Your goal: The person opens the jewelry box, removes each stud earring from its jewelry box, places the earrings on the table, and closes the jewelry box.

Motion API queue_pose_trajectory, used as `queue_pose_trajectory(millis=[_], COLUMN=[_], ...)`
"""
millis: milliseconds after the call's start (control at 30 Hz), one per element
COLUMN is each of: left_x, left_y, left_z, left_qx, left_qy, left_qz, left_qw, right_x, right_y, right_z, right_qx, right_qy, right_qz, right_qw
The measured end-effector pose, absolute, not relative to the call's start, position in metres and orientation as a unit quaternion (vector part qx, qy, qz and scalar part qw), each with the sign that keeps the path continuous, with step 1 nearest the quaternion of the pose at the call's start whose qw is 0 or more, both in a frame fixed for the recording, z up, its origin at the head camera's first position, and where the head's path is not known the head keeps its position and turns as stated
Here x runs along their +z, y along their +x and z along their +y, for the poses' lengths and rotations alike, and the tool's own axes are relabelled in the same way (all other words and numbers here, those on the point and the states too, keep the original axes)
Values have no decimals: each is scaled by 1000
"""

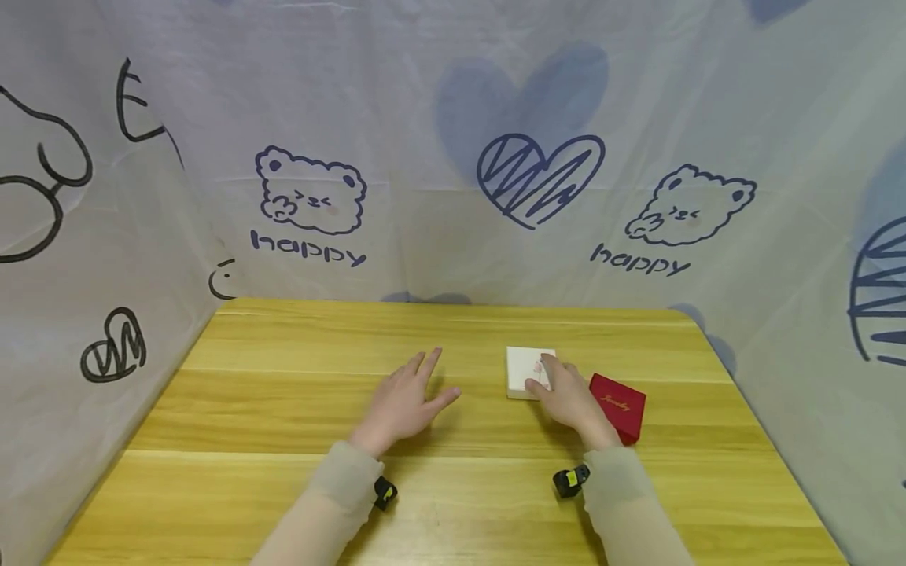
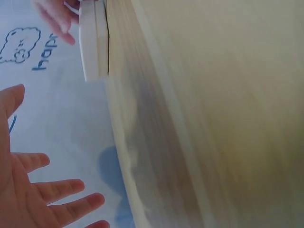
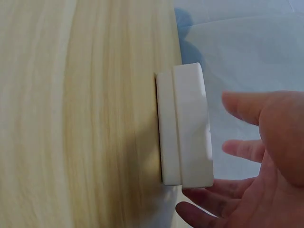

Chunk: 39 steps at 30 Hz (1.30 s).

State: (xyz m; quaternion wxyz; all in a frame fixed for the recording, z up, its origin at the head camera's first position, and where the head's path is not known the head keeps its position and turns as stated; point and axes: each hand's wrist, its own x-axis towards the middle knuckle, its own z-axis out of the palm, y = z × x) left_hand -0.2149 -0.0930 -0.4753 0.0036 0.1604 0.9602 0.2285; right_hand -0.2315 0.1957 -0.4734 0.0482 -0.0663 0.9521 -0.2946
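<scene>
A small white lidded box with a pink print on top sits on the table, right of the middle. My right hand is over its right side in the head view, thumb and fingers spread. In the right wrist view the same white box shows a lid seam, and the lower fingers of my right hand are right at its near end. Left of the box, my left hand hovers over the table, fingers spread and holding nothing. A red box with gold "Jewelry" lettering lies beside my right wrist, partly hidden by it.
The wooden table reaches back to a white cloth printed with hearts, bears and words. The cloth also hangs along both sides. A small black camera is worn on each wrist.
</scene>
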Motion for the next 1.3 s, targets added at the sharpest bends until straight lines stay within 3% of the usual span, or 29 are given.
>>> queue_pose_trajectory(millis=[233,567,1300], left_x=[-476,-480,-483], left_y=[-218,-226,-230], left_z=[-64,-32,-6], left_qx=[263,310,354], left_qy=[191,203,237], left_qz=[945,927,900], left_qw=[21,51,96], right_x=[-474,-476,-478], right_y=[-232,-232,-222], right_z=[195,194,180], right_qx=[-308,-310,-331], right_qy=[-64,-40,-45], right_qz=[949,949,942], right_qw=[19,32,35])
